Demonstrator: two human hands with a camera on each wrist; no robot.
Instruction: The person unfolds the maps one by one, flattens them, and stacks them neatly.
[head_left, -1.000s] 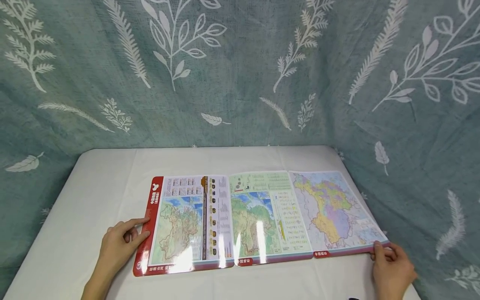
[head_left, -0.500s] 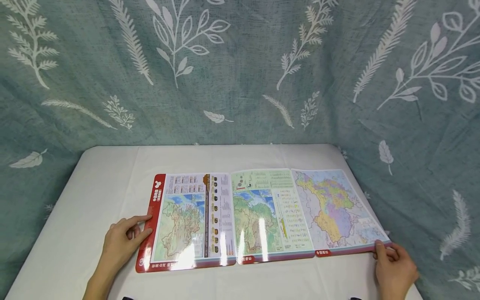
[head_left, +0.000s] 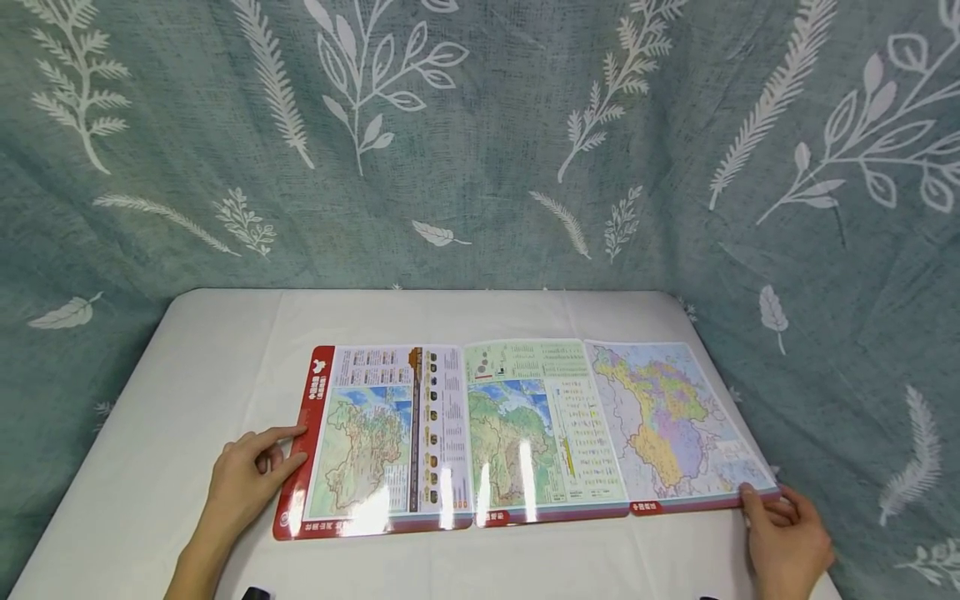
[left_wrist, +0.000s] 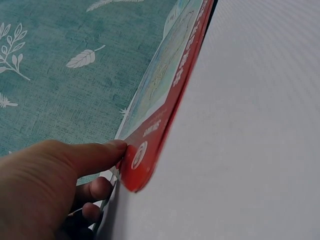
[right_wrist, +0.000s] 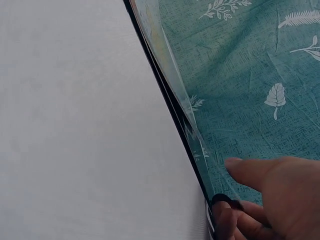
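Observation:
A glossy folding map lies spread across the white table, three panels side by side. Its left panel has a red border; the right panel carries a map in yellow, purple and green. My left hand holds the left edge, with thumb and index finger on the red border. In the left wrist view the thumb rests over the rounded red corner, other fingers curled at its side. My right hand pinches the near right corner, thumb on top. In the right wrist view the curled fingers are at the map's edge.
The white tabletop extends around the map. A green curtain with white leaf prints hangs behind and along the sides. Small dark objects, one of them a black piece, show at the bottom edge of the head view.
The head view has shifted slightly, so the curtain and map sit a little further right. My right thumb has slid slightly left on the corner. My left hand keeps its place on the border.

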